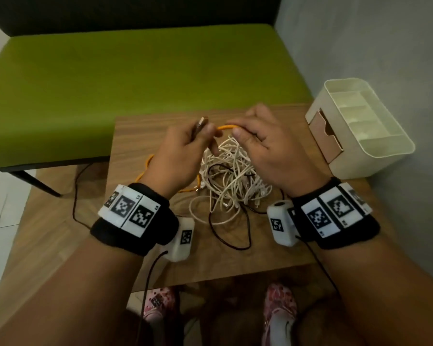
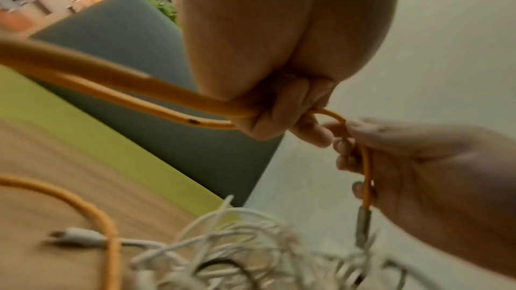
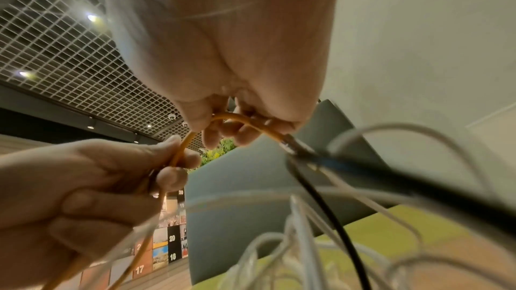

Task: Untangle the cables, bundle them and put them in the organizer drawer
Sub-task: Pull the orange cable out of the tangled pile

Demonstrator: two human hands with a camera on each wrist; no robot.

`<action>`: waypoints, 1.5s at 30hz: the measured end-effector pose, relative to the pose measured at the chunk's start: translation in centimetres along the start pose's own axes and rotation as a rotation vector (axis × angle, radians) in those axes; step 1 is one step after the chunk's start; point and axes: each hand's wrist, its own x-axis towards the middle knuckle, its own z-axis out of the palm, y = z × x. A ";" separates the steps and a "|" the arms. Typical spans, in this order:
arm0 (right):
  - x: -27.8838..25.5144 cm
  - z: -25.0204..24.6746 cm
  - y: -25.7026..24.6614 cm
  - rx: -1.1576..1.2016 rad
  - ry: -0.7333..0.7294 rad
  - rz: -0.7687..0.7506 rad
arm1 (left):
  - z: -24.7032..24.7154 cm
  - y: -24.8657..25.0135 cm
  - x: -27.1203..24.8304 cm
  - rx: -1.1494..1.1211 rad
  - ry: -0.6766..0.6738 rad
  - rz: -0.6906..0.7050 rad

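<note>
Nearest the body, a loose white loop and a thin black cable [image 1: 245,236] are lying slack on the wooden table [image 1: 235,265], trailing out of the pile. Just beyond, the tangle of white cables [image 1: 231,178] is resting between the two wrists, apart from both hands.

Above the tangle, the orange cable [image 1: 225,127] is being held up between the hands. It is being gripped by the left hand [image 1: 183,153], fingers curled round it, with a metal plug [image 1: 201,123] sticking up past the fingers. A short arch of cable is being pinched at its other side by the right hand [image 1: 268,146]; in the left wrist view a second metal plug [image 2: 363,226] is hanging below the right fingers [image 2: 346,147]. The rest of the orange cable is lying on the table to the left.

Judgement: coiling of the freed orange cable is being started. For a neat bundle, the plug end should be kept fixed in the left hand while even loops are being fed in by the right. Slack should be drawn away from the pile so that white strands are not being dragged along.

Farthest right, the cream organizer [image 1: 360,128] is standing at the table's corner, its brown drawer [image 1: 325,136] apparently pulled out. A green bench [image 1: 135,83] is lying behind.
</note>
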 end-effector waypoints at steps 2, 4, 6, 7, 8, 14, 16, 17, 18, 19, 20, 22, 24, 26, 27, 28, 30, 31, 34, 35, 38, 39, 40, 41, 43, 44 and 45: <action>-0.6 -1.3 -1.2 -0.024 0.103 -0.043 | 0.0 2.2 -0.4 -0.228 0.044 -0.016; -1.8 -2.9 -2.6 -0.015 0.148 -0.048 | 0.2 4.7 -1.2 -0.322 0.052 -0.017; -3.5 -4.4 -3.9 0.022 0.156 -0.040 | 0.4 7.1 -2.3 -0.346 0.013 0.030; -4.4 -5.1 -4.5 0.030 0.164 -0.036 | 0.5 8.4 -2.8 -0.347 -0.009 0.053; -5.5 -5.7 -4.9 0.032 0.178 -0.030 | 0.6 9.7 -3.4 -0.359 -0.026 0.071; -11.1 -8.6 -7.2 -0.012 0.416 0.001 | 2.1 16.6 -6.1 -0.521 -0.108 0.136; -12.9 -9.5 -7.8 -0.010 0.493 0.071 | 2.6 17.8 -7.1 -0.594 -0.148 0.108; -13.8 -9.9 -8.2 0.006 0.508 0.129 | 2.8 18.2 -7.6 -0.628 -0.173 0.102; -14.8 -10.2 -8.6 0.030 0.495 0.204 | 3.1 18.6 -8.2 -0.647 -0.190 0.099; -15.6 -10.5 -8.9 0.049 0.453 0.287 | 3.3 18.8 -8.6 -0.649 -0.191 0.088; -16.5 -10.6 -9.1 0.051 0.380 0.372 | 3.6 18.9 -9.0 -0.643 -0.181 0.068; -17.7 -10.6 -9.4 0.028 0.147 0.520 | 4.1 18.8 -9.5 -0.630 -0.159 0.019; -18.5 -10.4 -9.6 -0.007 -0.181 0.645 | 4.4 18.5 -10.0 -0.625 -0.159 -0.010; -18.9 -10.0 -9.6 -0.082 -0.440 0.722 | 4.4 17.8 -10.5 -0.604 -0.167 -0.020; -18.8 -9.8 -9.5 -0.123 -0.477 0.722 | 4.3 17.3 -10.6 -0.596 -0.167 -0.025; -18.6 -9.7 -9.4 -0.158 -0.464 0.702 | 4.2 16.8 -10.6 -0.595 -0.162 -0.033; -17.7 -9.1 -9.0 -0.174 -0.380 0.625 | 3.9 15.8 -10.4 -0.605 -0.140 -0.057; -17.1 -8.7 -8.9 -0.140 -0.343 0.575 | 3.7 15.3 -10.3 -0.608 -0.126 -0.067; -14.6 -6.8 -8.3 0.000 -0.319 0.420 | 3.1 13.9 -9.5 -0.605 -0.092 -0.086; -13.9 -6.0 -8.1 0.032 -0.339 0.377 | 2.9 13.6 -9.2 -0.607 -0.079 -0.089; -12.0 -3.6 -7.2 0.012 -0.431 0.288 | 2.3 12.6 -8.3 -0.641 -0.043 -0.102; -11.5 -2.8 -6.9 -0.029 -0.460 0.257 | 2.1 12.4 -8.1 -0.661 -0.036 -0.106; -11.1 -2.1 -6.5 -0.060 -0.483 0.230 | 1.9 12.2 -7.9 -0.679 -0.031 -0.110; -10.9 -1.3 -6.1 -0.074 -0.508 0.210 | 1.7 12.0 -7.8 -0.692 -0.026 -0.114; -10.6 0.1 -5.1 -0.081 -0.557 0.191 | 1.3 11.8 -7.6 -0.704 -0.019 -0.118; -10.7 0.6 -4.7 -0.082 -0.568 0.195 | 1.1 11.8 -7.6 -0.705 -0.014 -0.118; -10.7 1.0 -4.4 -0.087 -0.563 0.213 | 0.9 11.7 -7.7 -0.706 -0.010 -0.116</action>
